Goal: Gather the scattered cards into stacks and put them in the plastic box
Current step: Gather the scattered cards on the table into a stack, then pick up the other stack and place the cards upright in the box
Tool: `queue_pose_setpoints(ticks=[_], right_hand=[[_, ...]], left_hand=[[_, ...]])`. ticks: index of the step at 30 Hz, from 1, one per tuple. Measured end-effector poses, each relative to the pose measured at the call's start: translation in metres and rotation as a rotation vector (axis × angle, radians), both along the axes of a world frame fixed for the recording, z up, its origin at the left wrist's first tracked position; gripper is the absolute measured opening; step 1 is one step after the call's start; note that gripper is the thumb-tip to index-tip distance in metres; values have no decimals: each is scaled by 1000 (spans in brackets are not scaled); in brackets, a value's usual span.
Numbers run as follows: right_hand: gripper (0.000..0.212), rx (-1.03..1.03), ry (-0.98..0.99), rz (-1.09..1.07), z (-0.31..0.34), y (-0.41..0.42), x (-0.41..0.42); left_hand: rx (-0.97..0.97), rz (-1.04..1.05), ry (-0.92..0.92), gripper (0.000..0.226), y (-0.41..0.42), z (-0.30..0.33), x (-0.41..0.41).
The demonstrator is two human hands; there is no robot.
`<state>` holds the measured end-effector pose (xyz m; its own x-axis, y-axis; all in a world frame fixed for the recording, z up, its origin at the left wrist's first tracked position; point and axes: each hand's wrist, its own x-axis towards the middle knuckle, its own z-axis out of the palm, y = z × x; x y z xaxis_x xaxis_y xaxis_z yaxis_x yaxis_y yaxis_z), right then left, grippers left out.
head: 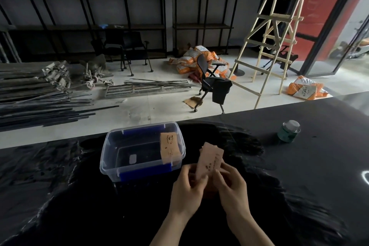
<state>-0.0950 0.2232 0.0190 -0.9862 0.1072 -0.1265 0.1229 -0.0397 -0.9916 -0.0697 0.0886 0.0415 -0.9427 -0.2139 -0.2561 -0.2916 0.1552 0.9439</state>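
pink cards being squared into a stack between both hands, just right of the plastic box.

pale pink cards [210, 163] stand nearly upright and slightly fanned, their top edges uneven, clamped from both sides: the left hand [187, 187] closes on their lower left edge, the right hand [232, 185] on the lower right, fingers curled in. the step in hand looks like evening up a gathered stack. just to the left sits the clear plastic box [111, 146] with blue latches, open, an earlier stack of cards [169, 147] leaning against its right inner wall. no loose cards show on the black worktop [79, 205]; a small capped jar [289, 131] stands well apart, far right. next, i judge, the stack needs tapping flush, then carrying left over the rim and lowering beside the leaning one without letting it splay.
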Motion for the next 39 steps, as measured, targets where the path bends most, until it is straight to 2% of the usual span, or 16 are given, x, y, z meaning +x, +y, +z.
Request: queue_pose_setpoints(ticks=[3,8,10,12,16,18,21,24,26,30,33,37,39], right_hand=[[20,156,-22,-31,11,12,-42],[7,637,18,25,18,19,-94],[9,802,-37,125,10,19,-103],[18,849,-96,192,-1,17,-107],[39,720,-171,252,-13,17,-107],[41,632,-219,242,-16,20,-100],[34,384,-230,186,-15,27,-78],[36,103,-187,171,-10,30,-49],[45,-19,-138,204,-6,27,-28],[57,-80,-11,387,-5,-2,7],[51,-36,87,510,-8,-38,24],[59,47,167,532,-14,-80,44],[55,7,121,551,-24,-89,48]], left_hand=[[-110,22,-66,38,15,7,-33],[-312,33,-164,39,26,7,-79],[-365,40,-254,46,31,2,-87],[-393,53,-337,55,35,-3,-93],[-354,113,-390,57,37,-11,-98],[-277,134,-401,60,36,-13,-93],[-53,188,-353,66,33,-10,-74],[107,155,-256,41,27,-3,-43],[138,108,-158,44,15,1,-18],[-35,24,54,53,-27,4,29],[-178,71,110,60,-56,3,54],[-194,125,132,56,-77,1,74],[-100,144,135,55,-82,-5,83]])
